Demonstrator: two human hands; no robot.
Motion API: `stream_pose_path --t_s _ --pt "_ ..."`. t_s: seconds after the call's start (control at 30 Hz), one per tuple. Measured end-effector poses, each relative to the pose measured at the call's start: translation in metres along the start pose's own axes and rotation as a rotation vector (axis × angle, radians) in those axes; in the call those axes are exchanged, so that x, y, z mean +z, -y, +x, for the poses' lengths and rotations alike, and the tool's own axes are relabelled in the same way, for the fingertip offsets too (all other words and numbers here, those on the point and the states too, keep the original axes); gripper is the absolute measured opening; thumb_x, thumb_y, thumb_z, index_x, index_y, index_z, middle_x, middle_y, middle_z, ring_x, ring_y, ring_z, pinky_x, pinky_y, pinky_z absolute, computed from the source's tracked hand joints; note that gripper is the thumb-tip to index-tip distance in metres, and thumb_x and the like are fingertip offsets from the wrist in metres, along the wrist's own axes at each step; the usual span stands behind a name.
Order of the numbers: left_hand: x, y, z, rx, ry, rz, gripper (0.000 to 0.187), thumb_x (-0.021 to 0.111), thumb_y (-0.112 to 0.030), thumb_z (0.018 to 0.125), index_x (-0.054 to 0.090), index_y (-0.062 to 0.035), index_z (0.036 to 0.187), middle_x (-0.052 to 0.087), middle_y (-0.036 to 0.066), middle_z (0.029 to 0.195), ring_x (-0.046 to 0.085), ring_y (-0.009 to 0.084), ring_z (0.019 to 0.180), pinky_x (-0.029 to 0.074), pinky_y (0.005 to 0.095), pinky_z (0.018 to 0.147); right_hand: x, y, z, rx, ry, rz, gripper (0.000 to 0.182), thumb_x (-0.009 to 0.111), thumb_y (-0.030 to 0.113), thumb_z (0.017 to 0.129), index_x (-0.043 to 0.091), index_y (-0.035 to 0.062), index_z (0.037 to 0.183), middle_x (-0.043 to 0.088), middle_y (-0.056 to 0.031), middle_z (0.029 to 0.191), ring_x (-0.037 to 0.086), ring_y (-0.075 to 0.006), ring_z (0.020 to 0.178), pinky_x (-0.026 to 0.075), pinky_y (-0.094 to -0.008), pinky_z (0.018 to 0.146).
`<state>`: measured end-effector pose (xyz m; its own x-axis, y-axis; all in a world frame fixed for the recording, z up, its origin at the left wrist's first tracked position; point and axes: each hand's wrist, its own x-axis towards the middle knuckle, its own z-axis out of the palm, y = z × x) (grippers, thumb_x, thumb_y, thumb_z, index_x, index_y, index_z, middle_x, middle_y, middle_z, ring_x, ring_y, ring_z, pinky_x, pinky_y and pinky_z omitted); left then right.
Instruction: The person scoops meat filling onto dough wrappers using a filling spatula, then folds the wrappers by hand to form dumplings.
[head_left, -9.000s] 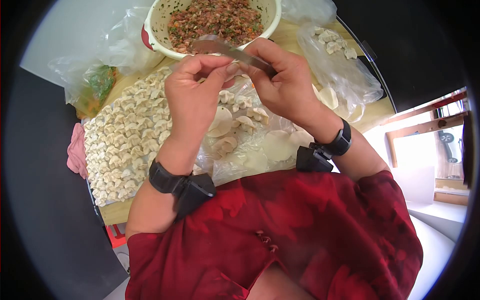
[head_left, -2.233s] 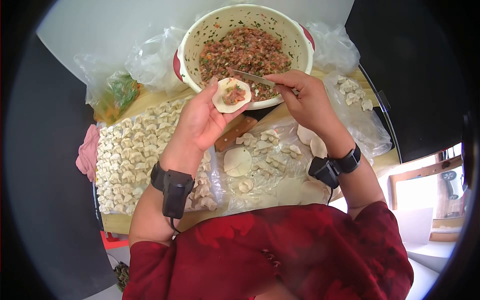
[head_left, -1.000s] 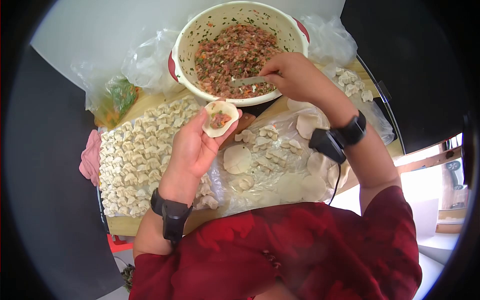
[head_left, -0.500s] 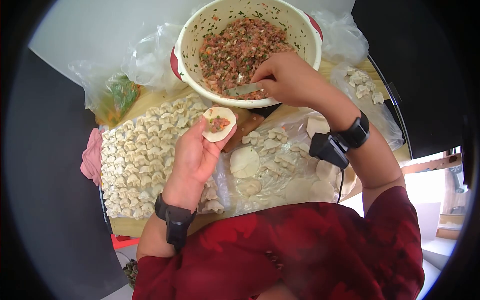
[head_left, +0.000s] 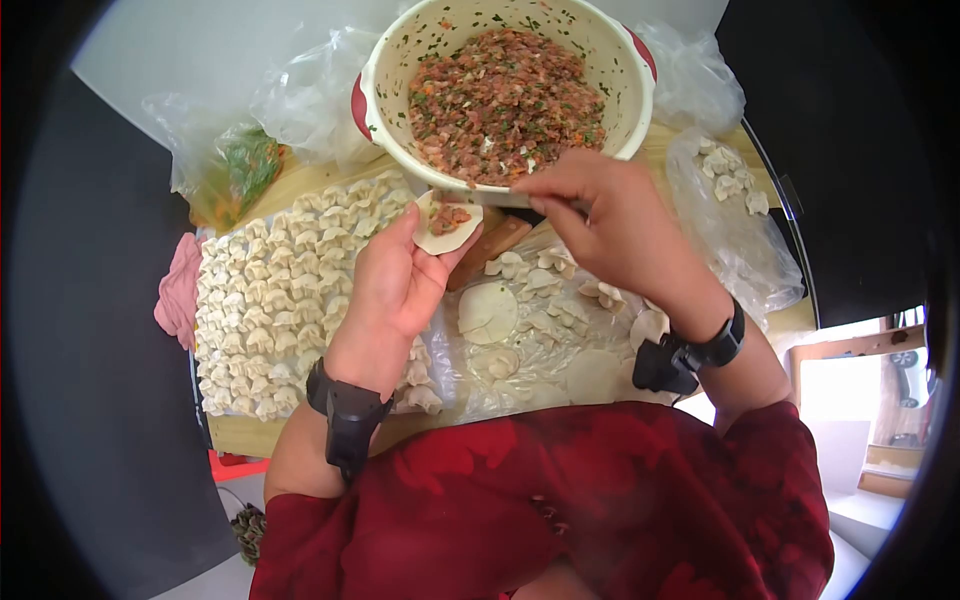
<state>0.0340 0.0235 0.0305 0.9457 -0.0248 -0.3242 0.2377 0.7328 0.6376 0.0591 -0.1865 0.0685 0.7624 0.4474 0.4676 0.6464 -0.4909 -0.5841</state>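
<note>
From here, past the left hand (head_left: 392,282) and right hand (head_left: 615,212), held apart, one white bowl (head_left: 628,95) is holding minced filling (head_left: 505,100), one clear bag (head_left: 208,152) left of them is holding something green and orange (head_left: 250,163), the right is pinching one thin blade (head_left: 500,199), and the left is cradling one wrapper (head_left: 440,242) bearing filling.

Pale wooden table (head_left: 235,434) — cream bowl (head_left: 622,80), plastic sheet (head_left: 450,390), clear bags (head_left: 315,105); dumpling rows (head_left: 270,295)

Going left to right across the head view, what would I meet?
Crumpled pink cloth, rows of pale folded dumplings, left hand holding a pale dough wrapper with reddish filling, right hand, far-right clear plastic bag.
</note>
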Motion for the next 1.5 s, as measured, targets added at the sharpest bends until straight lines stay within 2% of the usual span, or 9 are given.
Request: stream_pose_path --t_s 0.1,0.33,0.43,0.67,0.73,0.97,1.13,1.37,1.5 --pt "-0.005 0.000 0.003 -0.019 0.055 -0.045 0.039 0.027 -0.014 0.105 0.030 0.0076 0.137 0.045 0.023 0.138 0.048 0.0337 0.127 0.041 0.0490 0.111 0.007 0.000 -0.009 -0.066 -0.001 0.032 0.016 0.062 0.002 0.081 0.070 0.0035 0.095 0.064 -0.0141 0.083 0.062 -0.0337 0.078 0.050 -0.0403 0.070" --pt "-0.008 0.000 -0.002 -0.029 0.009 -0.023 0.038 0.028 -0.015 0.105 0.031 0.0085 0.135 0.047 0.023 0.135 0.051 0.0340 0.124 0.044 0.0479 0.108 0.008 -0.004 -0.011 -0.181 -0.129 -0.023 0.019 0.064 0.001 0.081 0.069 0.0041 0.099 0.062 -0.0133 0.084 0.062 -0.0316 0.077 0.050 -0.0383 0.066" --pt "-0.007 0.000 -0.003 -0.021 -0.010 -0.041 0.038 0.028 -0.015 0.105 0.032 0.0092 0.134 0.047 0.023 0.135 0.051 0.0345 0.124 0.044 0.0475 0.108 0.008 -0.007 -0.015 -0.103 -0.195 -0.054 0.020 0.065 -0.001 0.080 0.069 0.0038 0.100 0.062 -0.0130 0.083 0.062 -0.0315 0.075 0.050 -0.0383 0.064" --pt "0.000 0.010 0.000 -0.030 0.026 -0.028 0.036 0.028 -0.014 0.105 0.034 0.0083 0.132 0.048 0.023 0.133 0.052 0.0344 0.122 0.048 0.0478 0.104 0.014 0.001 -0.032 -0.081 -0.146 -0.130 0.026 0.065 -0.003 0.078 0.067 0.0040 0.103 0.062 -0.0118 0.085 0.063 -0.0306 0.076 0.051 -0.0378 0.064" --pt "0.000 0.011 0.001 -0.018 0.048 -0.024 0.037 0.028 -0.014 0.105 0.032 0.0073 0.134 0.048 0.022 0.133 0.052 0.0347 0.122 0.047 0.0479 0.105 0.018 0.000 -0.036 -0.180 -0.109 -0.066 0.028 0.065 -0.003 0.077 0.067 0.0050 0.105 0.063 -0.0111 0.087 0.063 -0.0301 0.078 0.051 -0.0378 0.065" --pt "-0.003 0.008 -0.008 -0.066 0.043 -0.010 0.037 0.028 -0.016 0.105 0.033 0.0065 0.135 0.048 0.022 0.134 0.053 0.0317 0.121 0.048 0.0455 0.105 0.014 -0.003 -0.038 -0.187 -0.138 -0.114 0.039 0.066 -0.009 0.075 0.069 0.0083 0.109 0.065 -0.0089 0.090 0.063 -0.0252 0.080 0.051 -0.0336 0.066" --pt "-0.003 0.002 -0.016 -0.074 0.056 -0.004 0.038 0.029 -0.017 0.105 0.035 0.0059 0.134 0.049 0.021 0.133 0.051 0.0306 0.123 0.048 0.0437 0.105 0.012 -0.001 -0.042 -0.284 -0.029 -0.240 0.046 0.066 -0.011 0.069 0.069 0.0096 0.111 0.064 -0.0075 0.095 0.062 -0.0244 0.084 0.050 -0.0345 0.069" --pt "-0.013 -0.005 -0.017 -0.083 0.078 0.019 0.040 0.030 -0.017 0.105 0.036 0.0093 0.134 0.048 0.024 0.134 0.051 0.0342 0.124 0.049 0.0442 0.103 -0.012 -0.002 -0.034 -0.340 -0.108 -0.212 0.039 0.065 -0.004 0.072 0.069 0.0102 0.108 0.063 -0.0073 0.089 0.061 -0.0275 0.080 0.050 -0.0370 0.067" --pt "-0.015 0.003 -0.011 -0.139 0.064 0.016 0.043 0.028 -0.019 0.105 0.035 0.0107 0.136 0.047 0.026 0.135 0.049 0.0370 0.126 0.047 0.0420 0.106 -0.024 -0.004 -0.004 -0.187 -0.132 -0.240 0.024 0.064 -0.001 0.078 0.069 0.0071 0.099 0.064 -0.0120 0.085 0.062 -0.0320 0.082 0.051 -0.0397 0.069"
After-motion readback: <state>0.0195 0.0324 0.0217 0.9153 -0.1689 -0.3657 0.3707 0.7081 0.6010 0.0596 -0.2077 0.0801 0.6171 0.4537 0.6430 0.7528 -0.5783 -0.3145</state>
